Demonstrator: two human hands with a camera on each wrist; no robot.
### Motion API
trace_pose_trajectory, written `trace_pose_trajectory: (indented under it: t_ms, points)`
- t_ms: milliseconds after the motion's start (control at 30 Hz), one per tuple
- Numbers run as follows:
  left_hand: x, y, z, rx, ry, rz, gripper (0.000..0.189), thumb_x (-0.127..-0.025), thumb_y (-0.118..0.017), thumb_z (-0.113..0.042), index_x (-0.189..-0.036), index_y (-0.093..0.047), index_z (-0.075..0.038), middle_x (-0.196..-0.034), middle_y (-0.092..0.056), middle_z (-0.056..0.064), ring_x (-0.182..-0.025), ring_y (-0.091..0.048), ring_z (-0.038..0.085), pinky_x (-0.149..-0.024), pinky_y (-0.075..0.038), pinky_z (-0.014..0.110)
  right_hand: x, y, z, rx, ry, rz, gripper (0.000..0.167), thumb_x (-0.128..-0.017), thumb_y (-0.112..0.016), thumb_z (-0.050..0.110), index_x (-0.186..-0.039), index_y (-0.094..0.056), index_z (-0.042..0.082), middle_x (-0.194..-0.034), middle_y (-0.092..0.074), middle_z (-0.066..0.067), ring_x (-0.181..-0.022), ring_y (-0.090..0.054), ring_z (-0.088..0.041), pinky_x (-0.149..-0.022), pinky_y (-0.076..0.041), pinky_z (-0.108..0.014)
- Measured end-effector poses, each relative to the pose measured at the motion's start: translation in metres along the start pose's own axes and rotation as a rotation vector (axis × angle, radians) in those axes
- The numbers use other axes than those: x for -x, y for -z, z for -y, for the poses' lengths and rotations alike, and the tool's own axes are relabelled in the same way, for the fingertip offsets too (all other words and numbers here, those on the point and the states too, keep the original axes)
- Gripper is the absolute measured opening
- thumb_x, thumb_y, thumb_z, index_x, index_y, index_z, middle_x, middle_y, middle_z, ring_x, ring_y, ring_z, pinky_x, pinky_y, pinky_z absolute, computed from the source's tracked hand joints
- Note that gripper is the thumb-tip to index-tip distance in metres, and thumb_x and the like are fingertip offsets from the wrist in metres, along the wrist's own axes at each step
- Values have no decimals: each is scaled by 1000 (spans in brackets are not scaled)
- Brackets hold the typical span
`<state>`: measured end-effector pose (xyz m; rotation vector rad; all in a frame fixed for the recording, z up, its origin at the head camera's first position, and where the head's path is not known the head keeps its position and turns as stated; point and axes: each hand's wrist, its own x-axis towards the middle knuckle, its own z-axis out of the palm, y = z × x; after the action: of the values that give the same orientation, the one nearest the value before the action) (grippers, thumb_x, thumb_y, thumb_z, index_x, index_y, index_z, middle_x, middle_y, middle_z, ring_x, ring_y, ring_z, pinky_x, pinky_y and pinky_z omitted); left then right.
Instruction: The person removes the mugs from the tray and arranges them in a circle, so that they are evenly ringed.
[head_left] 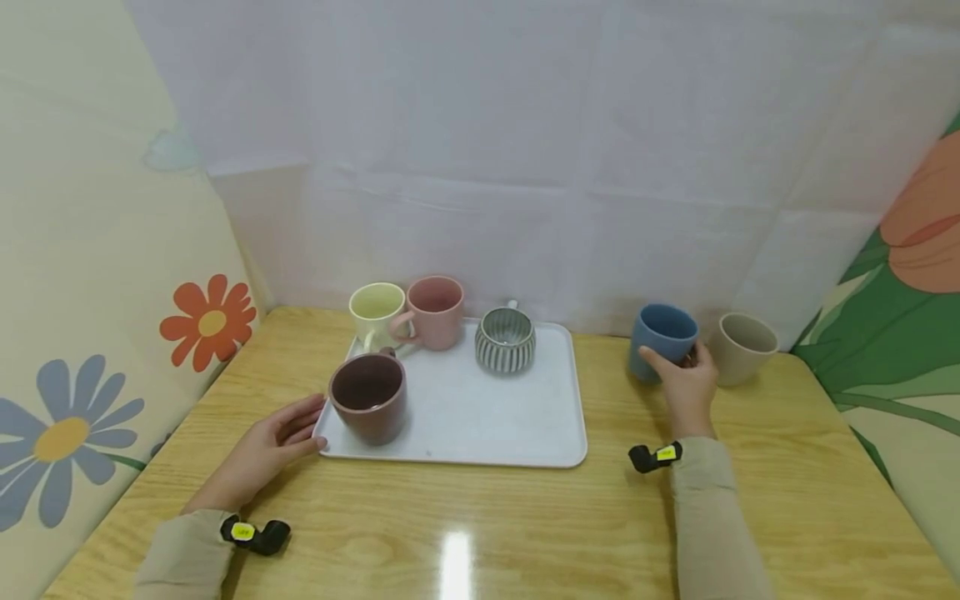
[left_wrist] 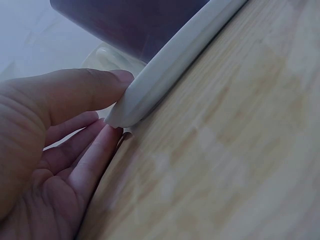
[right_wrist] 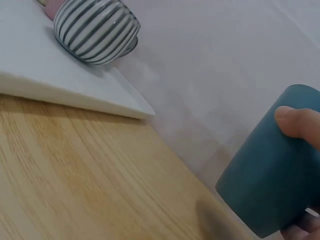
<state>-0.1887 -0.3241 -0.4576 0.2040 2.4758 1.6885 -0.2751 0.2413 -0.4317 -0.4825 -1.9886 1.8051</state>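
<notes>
My right hand (head_left: 688, 392) grips a blue cup (head_left: 660, 335) at the back right, thumb on its near side. In the right wrist view the blue cup (right_wrist: 270, 165) is close over the table, with a shadow beside its base. My left hand (head_left: 273, 446) holds the front left corner of a white tray (head_left: 487, 433), thumb at its rim (left_wrist: 150, 85) and fingertips around the corner. On the tray stand a dark brown mug (head_left: 375, 417) near that hand, a pink mug (head_left: 438, 321), a yellow mug (head_left: 375, 312) and a grey-and-white striped cup (head_left: 506, 350).
A beige cup (head_left: 742, 350) stands just right of the blue one, close by my right hand. White cloth (head_left: 480, 167) hangs behind the wooden table (head_left: 375, 525). Flower-patterned panels (head_left: 75, 333) flank it on both sides.
</notes>
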Motion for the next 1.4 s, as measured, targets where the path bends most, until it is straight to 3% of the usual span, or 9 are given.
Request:
trace_pose_trajectory:
  t_ms: [633, 1400]
  points:
    - [0, 0, 1, 4, 11, 8, 81, -95, -73, -19, -158, -26, 3, -157, -34, 30, -115, -47, -17, -94, -47, 9, -7, 14, -14, 27, 6, -62, 93, -78, -91, 20, -155, -40, 9, -153, -48, -14, -139, -46, -25, -116, -38, -34]
    - [-1, 1, 1, -9, 18, 6, 82, -95, -74, -20, -158, -26, 2, -157, -35, 29, -115, -47, -17, -94, -47, 9, -5, 13, -19, 38, 33, -107, 90, -78, -91, 24, -153, -44, 8, -147, -52, -15, -133, -49, -26, -114, -42, -38]
